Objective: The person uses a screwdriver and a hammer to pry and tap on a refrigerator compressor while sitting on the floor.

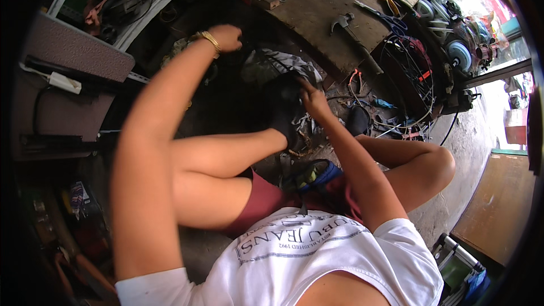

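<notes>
Apparently you are seated low, working at the crumpled grey-and-white bundle [300,63], which lies at 12 o'clock on the cluttered floor, below the edge of the table [306,11]. Your left hand [228,38] is at 11 o'clock, apart from the bundle, a bracelet [211,42] on its wrist. Its fingers are curled, but you cannot tell from this view whether they close on anything, since the space behind is so dark. Your right hand [313,103] sits near 2 o'clock, index finger stretched toward the bundle's near side and the rest folded; whether it pinches an edge or only touches is unclear.

The step in hand seems to be handling or sorting that bundle, with your hands spread to either side. The next move probably calls for a clear grip by your right hand and room for your left. Mind the red-handled pliers [355,81] at 2 o'clock. The hammer [357,39] lies on the table at 1 o'clock, and the scissors [388,21] lie beyond it, between 1 and 2.
</notes>
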### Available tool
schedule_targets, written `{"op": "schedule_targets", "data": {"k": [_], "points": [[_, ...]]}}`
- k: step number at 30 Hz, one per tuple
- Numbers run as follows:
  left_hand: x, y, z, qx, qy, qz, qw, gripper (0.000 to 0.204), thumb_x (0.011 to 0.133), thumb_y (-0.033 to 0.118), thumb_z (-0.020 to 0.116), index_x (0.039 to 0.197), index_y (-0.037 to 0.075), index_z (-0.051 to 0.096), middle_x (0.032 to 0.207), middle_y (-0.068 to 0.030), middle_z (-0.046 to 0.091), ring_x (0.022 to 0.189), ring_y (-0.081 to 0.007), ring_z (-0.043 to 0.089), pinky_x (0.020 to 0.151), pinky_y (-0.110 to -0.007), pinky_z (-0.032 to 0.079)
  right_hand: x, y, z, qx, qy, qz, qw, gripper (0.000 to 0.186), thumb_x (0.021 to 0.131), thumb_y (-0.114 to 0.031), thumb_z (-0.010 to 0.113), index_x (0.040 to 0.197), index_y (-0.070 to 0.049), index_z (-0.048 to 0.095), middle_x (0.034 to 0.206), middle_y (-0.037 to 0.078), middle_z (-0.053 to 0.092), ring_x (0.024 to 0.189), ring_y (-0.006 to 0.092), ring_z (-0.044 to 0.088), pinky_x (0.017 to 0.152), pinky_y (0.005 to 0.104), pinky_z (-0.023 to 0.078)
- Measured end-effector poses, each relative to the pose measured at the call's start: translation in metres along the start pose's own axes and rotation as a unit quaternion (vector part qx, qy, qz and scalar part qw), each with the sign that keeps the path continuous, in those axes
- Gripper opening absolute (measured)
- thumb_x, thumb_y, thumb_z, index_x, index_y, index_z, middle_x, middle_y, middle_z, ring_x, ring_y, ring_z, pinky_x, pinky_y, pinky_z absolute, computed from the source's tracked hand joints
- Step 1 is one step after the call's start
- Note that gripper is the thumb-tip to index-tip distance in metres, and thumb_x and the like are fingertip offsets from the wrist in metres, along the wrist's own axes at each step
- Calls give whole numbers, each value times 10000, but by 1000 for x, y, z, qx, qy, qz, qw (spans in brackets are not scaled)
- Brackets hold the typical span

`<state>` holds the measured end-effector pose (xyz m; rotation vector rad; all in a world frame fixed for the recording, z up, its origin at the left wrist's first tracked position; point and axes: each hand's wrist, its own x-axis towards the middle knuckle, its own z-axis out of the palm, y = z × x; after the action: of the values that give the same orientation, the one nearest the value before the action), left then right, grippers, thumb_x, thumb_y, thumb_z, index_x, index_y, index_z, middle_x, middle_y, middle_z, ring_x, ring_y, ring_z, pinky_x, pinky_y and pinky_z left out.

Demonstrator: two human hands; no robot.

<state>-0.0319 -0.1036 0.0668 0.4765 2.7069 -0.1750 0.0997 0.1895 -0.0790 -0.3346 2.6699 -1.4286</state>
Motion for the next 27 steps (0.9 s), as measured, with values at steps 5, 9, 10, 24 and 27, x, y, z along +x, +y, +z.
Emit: {"op": "schedule_targets", "data": {"k": [5,9,10,24,27], "points": [[25,-20,-41,-19,58,-45,997,327,819,287,577,1036,51,639,991,-154,650,964,-316,606,838,-416,478,-1,-26,33,-53,-26,51,997,404,903,-225,455,1308,-222,464,809,253,624,803,442,591,740,505,462],[58,11,81,-269,125,-175,939,335,805,276,569,972,-7,629,979,-228,635,933,-362,614,826,-422,484,8,2,26,34,44,31,998,415,913,-241,458,1326,-249,430,756,249,617,753,448,589,703,516,456],[55,15,120,-269,49,-179,945,408,802,303,585,1034,-31,614,1033,-251,617,978,-373,600,854,-424,475,8,0,30,16,57,29,998,410,913,-234,460,1322,-241,426,757,249,615,744,449,585,688,518,449],[56,72,222,-178,-122,-163,963,540,919,438,294,1127,60,619,1207,-172,571,1111,-355,544,941,-462,417,-47,-38,-14,-35,-32,125,991,411,887,-141,503,1285,-244,494,719,235,595,670,415,584,593,492,448],[65,83,205,-189,-123,-169,959,550,916,442,282,1142,64,612,1237,-172,551,1152,-358,516,958,-459,405,-6,-10,14,-9,63,51,997,413,885,-153,520,1287,-244,493,699,236,588,657,412,579,584,495,438]]}}
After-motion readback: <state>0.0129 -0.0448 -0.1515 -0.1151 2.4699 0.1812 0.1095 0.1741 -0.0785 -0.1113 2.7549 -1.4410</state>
